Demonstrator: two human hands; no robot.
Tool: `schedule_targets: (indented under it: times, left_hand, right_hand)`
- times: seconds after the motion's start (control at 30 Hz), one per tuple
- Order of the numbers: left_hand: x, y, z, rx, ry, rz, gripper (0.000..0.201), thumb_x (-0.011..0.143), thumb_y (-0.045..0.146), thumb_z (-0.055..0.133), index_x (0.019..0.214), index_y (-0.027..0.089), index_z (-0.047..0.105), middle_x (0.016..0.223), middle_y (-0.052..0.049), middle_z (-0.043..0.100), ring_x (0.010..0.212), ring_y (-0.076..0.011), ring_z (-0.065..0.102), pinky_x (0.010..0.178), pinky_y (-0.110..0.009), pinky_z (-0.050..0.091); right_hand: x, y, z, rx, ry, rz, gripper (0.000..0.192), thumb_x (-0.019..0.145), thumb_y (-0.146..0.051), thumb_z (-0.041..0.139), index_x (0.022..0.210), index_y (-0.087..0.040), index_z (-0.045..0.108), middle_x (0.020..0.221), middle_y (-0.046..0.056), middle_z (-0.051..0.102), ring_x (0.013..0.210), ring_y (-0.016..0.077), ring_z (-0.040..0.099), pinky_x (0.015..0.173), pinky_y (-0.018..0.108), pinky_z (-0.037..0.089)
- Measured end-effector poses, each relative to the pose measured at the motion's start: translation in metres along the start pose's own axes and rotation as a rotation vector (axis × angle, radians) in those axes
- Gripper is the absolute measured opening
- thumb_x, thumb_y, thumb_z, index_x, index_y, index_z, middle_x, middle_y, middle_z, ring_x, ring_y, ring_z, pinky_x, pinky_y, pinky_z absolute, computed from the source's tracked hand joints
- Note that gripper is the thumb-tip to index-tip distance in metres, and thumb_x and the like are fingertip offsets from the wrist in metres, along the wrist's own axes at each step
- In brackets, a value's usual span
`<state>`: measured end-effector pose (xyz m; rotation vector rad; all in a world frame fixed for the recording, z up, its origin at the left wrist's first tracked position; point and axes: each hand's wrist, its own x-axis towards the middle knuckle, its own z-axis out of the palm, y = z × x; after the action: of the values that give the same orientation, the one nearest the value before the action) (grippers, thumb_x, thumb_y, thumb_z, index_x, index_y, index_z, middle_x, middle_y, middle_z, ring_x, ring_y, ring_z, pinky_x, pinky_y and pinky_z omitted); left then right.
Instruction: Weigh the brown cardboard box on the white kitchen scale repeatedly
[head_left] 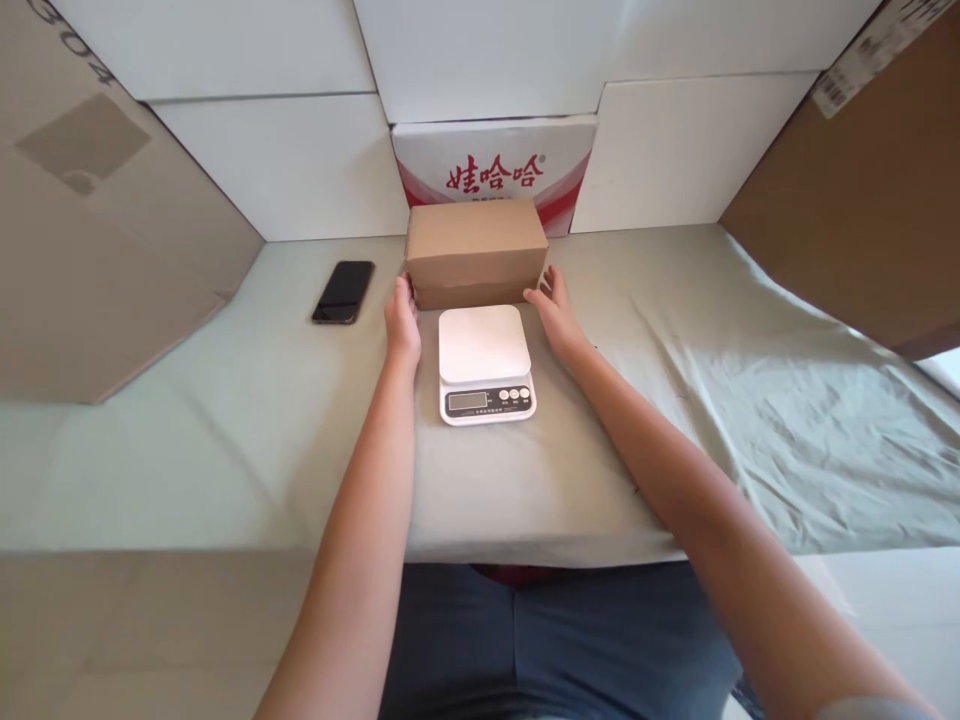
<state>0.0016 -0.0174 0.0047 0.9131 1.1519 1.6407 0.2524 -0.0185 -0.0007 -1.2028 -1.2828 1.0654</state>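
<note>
A plain brown cardboard box [475,250] stands on the cloth-covered table [225,440], just behind a white digital kitchen scale [484,362]. My left hand [402,318] lies at the box's lower left corner with its fingers against the side. At the lower right corner is my right hand [555,305], fingers spread and touching the box's side. The box rests on the table between both hands. Nothing lies on the scale's platform, and its display is toward me.
A black phone [343,291] lies face up to the left of the box. White boards and a red-printed white carton [495,165] form the back wall. Large brown cardboard sheets [97,220] lean in at the left and right sides.
</note>
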Motion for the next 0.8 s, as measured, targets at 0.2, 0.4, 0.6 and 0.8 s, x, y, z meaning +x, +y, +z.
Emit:
schedule_targets:
  times: [0.2, 0.4, 0.6, 0.8]
  left_hand:
    - [0.009, -0.011, -0.001, -0.044, 0.028, 0.063, 0.058, 0.112, 0.049, 0.037, 0.149, 0.013, 0.064, 0.166, -0.017, 0.055, 0.155, -0.021, 0.054, 0.13, -0.032, 0.038]
    - [0.011, -0.014, -0.003, -0.033, 0.024, 0.078, 0.06, 0.107, 0.061, 0.047, 0.141, 0.018, 0.07, 0.161, -0.015, 0.062, 0.155, -0.0238, 0.054, 0.131, -0.036, 0.038]
    - [0.01, -0.013, 0.0, 0.0, 0.033, 0.068, 0.061, 0.103, 0.068, 0.053, 0.132, 0.018, 0.073, 0.153, -0.013, 0.068, 0.155, -0.0269, 0.054, 0.128, -0.037, 0.042]
    - [0.01, -0.014, 0.0, -0.003, 0.042, 0.091, 0.052, 0.106, 0.061, 0.052, 0.128, 0.02, 0.072, 0.149, -0.01, 0.071, 0.154, -0.0252, 0.055, 0.128, -0.037, 0.042]
  right_hand:
    - [-0.092, -0.002, -0.024, -0.307, -0.384, -0.204, 0.112, 0.088, -0.051, 0.073, 0.173, -0.034, 0.003, 0.188, 0.0, -0.006, 0.176, 0.03, -0.013, 0.144, 0.061, -0.006]
    - [-0.103, -0.004, -0.008, -0.505, -0.459, -0.307, 0.118, 0.087, -0.04, 0.073, 0.174, -0.035, -0.007, 0.187, 0.001, -0.014, 0.173, 0.0373, -0.021, 0.138, 0.072, -0.013]
    - [-0.1, -0.006, -0.007, -0.543, -0.465, -0.252, 0.119, 0.084, -0.034, 0.072, 0.175, -0.036, -0.005, 0.187, 0.002, -0.015, 0.173, 0.0412, -0.021, 0.136, 0.076, -0.013]
    - [-0.098, -0.01, -0.006, -0.539, -0.493, -0.157, 0.116, 0.081, -0.026, 0.07, 0.174, -0.041, 0.003, 0.187, -0.003, -0.011, 0.173, 0.0422, -0.017, 0.136, 0.076, -0.011]
